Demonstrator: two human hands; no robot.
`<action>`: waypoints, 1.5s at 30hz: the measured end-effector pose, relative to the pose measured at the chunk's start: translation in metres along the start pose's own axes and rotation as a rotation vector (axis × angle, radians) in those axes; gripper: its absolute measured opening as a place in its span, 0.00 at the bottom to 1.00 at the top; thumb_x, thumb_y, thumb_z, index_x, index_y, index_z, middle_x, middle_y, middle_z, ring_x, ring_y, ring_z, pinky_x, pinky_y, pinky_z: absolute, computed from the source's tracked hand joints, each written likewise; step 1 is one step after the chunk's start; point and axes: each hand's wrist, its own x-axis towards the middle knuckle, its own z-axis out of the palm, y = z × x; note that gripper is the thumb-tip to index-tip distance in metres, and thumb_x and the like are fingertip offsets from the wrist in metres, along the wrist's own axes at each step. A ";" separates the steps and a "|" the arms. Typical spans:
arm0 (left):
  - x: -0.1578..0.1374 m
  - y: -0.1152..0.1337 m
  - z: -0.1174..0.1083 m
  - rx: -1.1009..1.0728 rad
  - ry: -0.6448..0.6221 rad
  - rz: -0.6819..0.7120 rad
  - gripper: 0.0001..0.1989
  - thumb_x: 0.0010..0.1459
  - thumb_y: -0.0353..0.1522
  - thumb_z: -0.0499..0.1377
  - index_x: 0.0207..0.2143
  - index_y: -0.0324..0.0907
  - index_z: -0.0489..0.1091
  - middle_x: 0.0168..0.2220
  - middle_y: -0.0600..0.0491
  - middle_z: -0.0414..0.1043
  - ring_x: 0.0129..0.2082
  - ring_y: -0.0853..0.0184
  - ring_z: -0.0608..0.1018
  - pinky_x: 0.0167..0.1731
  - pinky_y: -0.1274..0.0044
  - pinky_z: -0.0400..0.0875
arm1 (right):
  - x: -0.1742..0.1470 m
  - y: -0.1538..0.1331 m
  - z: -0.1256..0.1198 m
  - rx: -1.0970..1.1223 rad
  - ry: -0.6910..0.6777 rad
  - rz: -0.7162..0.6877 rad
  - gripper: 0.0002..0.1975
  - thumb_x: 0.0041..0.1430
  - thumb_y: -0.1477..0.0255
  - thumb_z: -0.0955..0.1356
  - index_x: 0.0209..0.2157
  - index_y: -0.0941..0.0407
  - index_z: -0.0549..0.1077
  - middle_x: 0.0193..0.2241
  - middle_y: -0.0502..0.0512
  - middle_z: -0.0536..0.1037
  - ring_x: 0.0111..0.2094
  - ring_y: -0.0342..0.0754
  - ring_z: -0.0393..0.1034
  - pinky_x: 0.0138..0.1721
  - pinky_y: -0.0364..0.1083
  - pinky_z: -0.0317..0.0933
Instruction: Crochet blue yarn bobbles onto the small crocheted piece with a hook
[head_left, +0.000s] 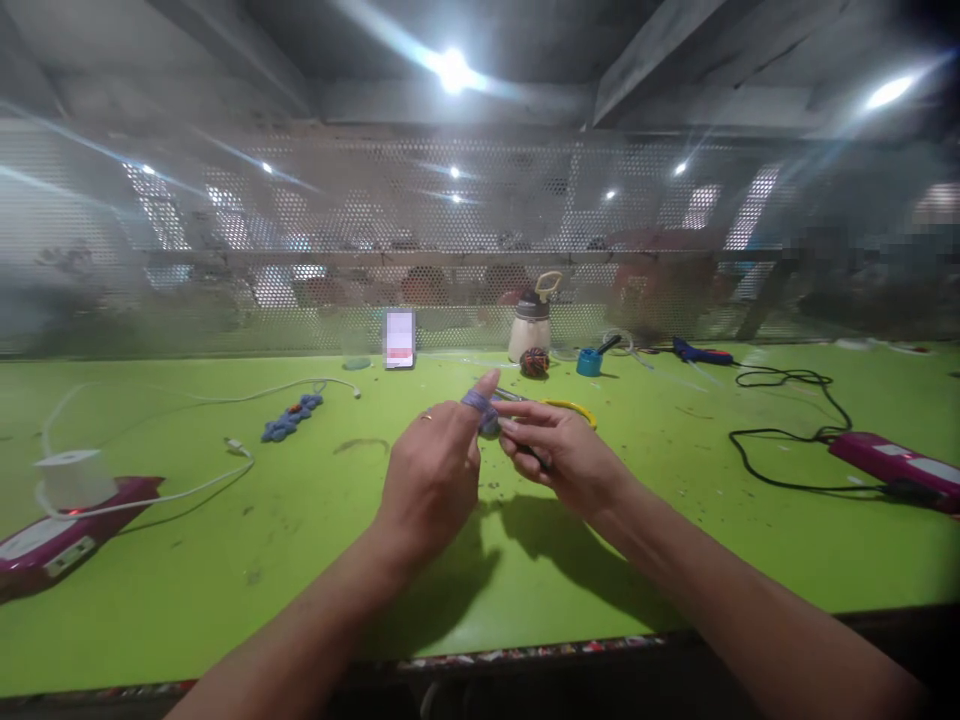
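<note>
Above the middle of the green table, my left hand is closed with its thumb up. Purple-blue yarn wraps round that thumb, and a small bunch of the yarn sits between both hands. My right hand pinches the yarn bunch from the right side. Something thin and dark shows under its curled fingers, too small to name. Just behind the hands lie scissors with yellow handles, partly covered by my fingers. A knotted blue yarn piece with an orange spot rests on the table to the left.
Along the back stand a lit phone, a bottle, a dark multicoloured yarn ball and a turquoise pot. A blue glue gun lies back right. Power strips with cables lie at both sides. A perforated screen rises behind.
</note>
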 end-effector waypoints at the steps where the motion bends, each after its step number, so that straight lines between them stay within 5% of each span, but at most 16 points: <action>1: 0.002 0.000 0.000 -0.059 0.007 -0.055 0.29 0.56 0.27 0.61 0.60 0.46 0.65 0.32 0.51 0.72 0.34 0.63 0.71 0.42 0.71 0.66 | -0.001 0.000 0.001 0.013 0.003 0.003 0.19 0.46 0.74 0.75 0.42 0.61 0.77 0.18 0.47 0.71 0.14 0.34 0.56 0.16 0.37 0.43; 6: 0.014 -0.002 -0.006 -0.628 -0.014 -0.476 0.45 0.47 0.24 0.67 0.65 0.35 0.51 0.26 0.55 0.71 0.27 0.66 0.74 0.33 0.74 0.69 | -0.002 0.004 0.003 0.005 -0.021 -0.056 0.21 0.48 0.72 0.75 0.47 0.58 0.76 0.18 0.45 0.70 0.14 0.35 0.54 0.16 0.38 0.41; 11: 0.021 -0.003 -0.016 -0.907 -0.066 -0.720 0.38 0.45 0.18 0.66 0.59 0.31 0.59 0.25 0.53 0.73 0.26 0.70 0.75 0.30 0.78 0.69 | -0.004 0.004 0.002 -0.084 -0.053 -0.134 0.20 0.50 0.73 0.73 0.47 0.54 0.78 0.19 0.45 0.69 0.14 0.35 0.53 0.16 0.40 0.38; 23: 0.024 -0.008 -0.028 -0.994 -0.165 -0.823 0.34 0.47 0.17 0.63 0.58 0.35 0.63 0.31 0.48 0.74 0.27 0.68 0.77 0.30 0.76 0.72 | -0.004 -0.002 -0.004 -0.363 -0.126 -0.324 0.16 0.54 0.70 0.71 0.45 0.56 0.80 0.14 0.43 0.61 0.15 0.37 0.49 0.16 0.41 0.41; 31: 0.027 -0.005 -0.035 -0.842 -0.187 -0.659 0.29 0.44 0.20 0.66 0.51 0.31 0.69 0.25 0.51 0.74 0.26 0.68 0.76 0.31 0.74 0.69 | -0.012 -0.017 -0.011 -0.684 -0.233 -0.424 0.14 0.58 0.72 0.68 0.45 0.54 0.81 0.16 0.44 0.58 0.17 0.38 0.47 0.19 0.42 0.42; 37: 0.025 -0.005 -0.036 -0.748 -0.200 -0.540 0.25 0.44 0.23 0.67 0.48 0.34 0.72 0.25 0.54 0.72 0.25 0.70 0.74 0.32 0.74 0.66 | -0.012 -0.025 -0.019 -0.926 -0.294 -0.511 0.15 0.59 0.74 0.67 0.46 0.53 0.81 0.18 0.48 0.67 0.19 0.39 0.49 0.20 0.42 0.45; 45: 0.024 -0.003 -0.031 -0.603 -0.203 -0.507 0.26 0.43 0.27 0.69 0.47 0.33 0.70 0.23 0.55 0.72 0.24 0.70 0.72 0.31 0.74 0.65 | -0.009 -0.023 -0.020 -1.110 -0.313 -0.603 0.18 0.60 0.78 0.65 0.47 0.52 0.80 0.30 0.55 0.81 0.24 0.44 0.65 0.25 0.43 0.56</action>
